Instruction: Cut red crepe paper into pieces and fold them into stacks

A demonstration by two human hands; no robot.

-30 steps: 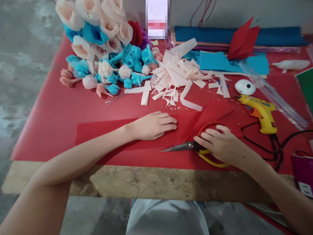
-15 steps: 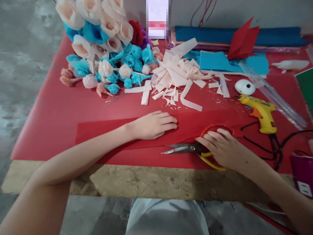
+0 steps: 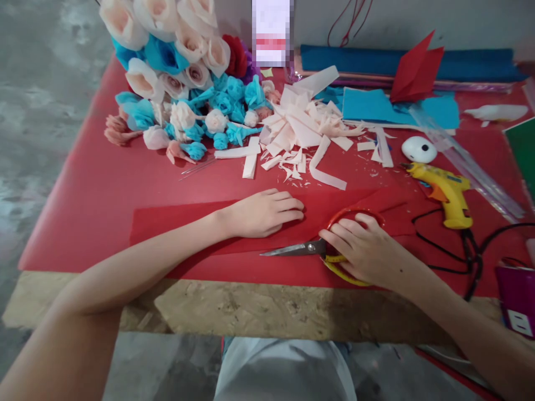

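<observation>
A long strip of red crepe paper (image 3: 171, 221) lies along the front of the red tabletop. My left hand (image 3: 265, 214) rests flat on its middle, palm down and fingers stretched out. In my right hand (image 3: 363, 248) are scissors (image 3: 288, 250) with one red and one yellow handle loop, fingers closed around the handles. The blades are together and point left, just by the paper's near edge. Part of the handles is hidden under my fingers. Right of that hand, the red paper's end looks creased and is hard to tell from the tabletop.
Paper flowers (image 3: 184, 78) crowd the back left. Pale paper scraps (image 3: 305, 122) are heaped at the centre back. On the right lie a yellow glue gun (image 3: 449, 189) with a black cord, a white rounded object (image 3: 419, 149) and blue paper (image 3: 368, 104). The table's wooden edge (image 3: 251, 309) runs along the front.
My right hand has moved left with the scissors, and their blades have gone from slightly parted to together. My left hand has stayed in place on the red paper.
</observation>
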